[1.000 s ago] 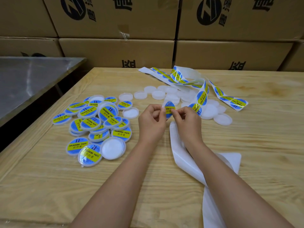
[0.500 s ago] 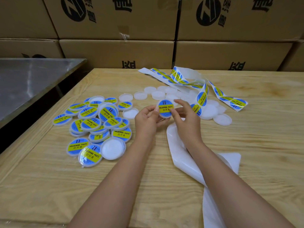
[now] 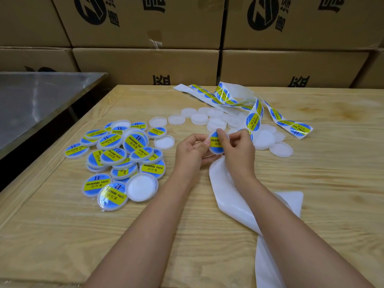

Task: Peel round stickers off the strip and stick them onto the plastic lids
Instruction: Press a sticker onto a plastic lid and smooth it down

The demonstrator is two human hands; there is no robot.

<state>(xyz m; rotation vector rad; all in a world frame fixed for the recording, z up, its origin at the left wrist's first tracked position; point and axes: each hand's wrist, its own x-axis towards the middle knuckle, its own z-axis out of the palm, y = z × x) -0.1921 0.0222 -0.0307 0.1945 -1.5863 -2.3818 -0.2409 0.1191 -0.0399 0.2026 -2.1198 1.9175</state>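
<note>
Between both hands, above the middle of the wooden table, is a round translucent lid with a blue and yellow sticker on its face. My left hand holds the lid from the left. My right hand pinches it from the right, with fingers over its top edge. The sticker strip curls at the back of the table and still carries several stickers. Bare white lids lie under and beside the strip.
A heap of several stickered lids lies at the left. Empty white backing paper trails under my right forearm to the near edge. Stacked cardboard boxes wall the back. A steel table stands at the far left.
The sticker, held edge-on between my fingertips a second ago, now lies flat on the lid. My right fingers have closed over the lid's right side and top.
</note>
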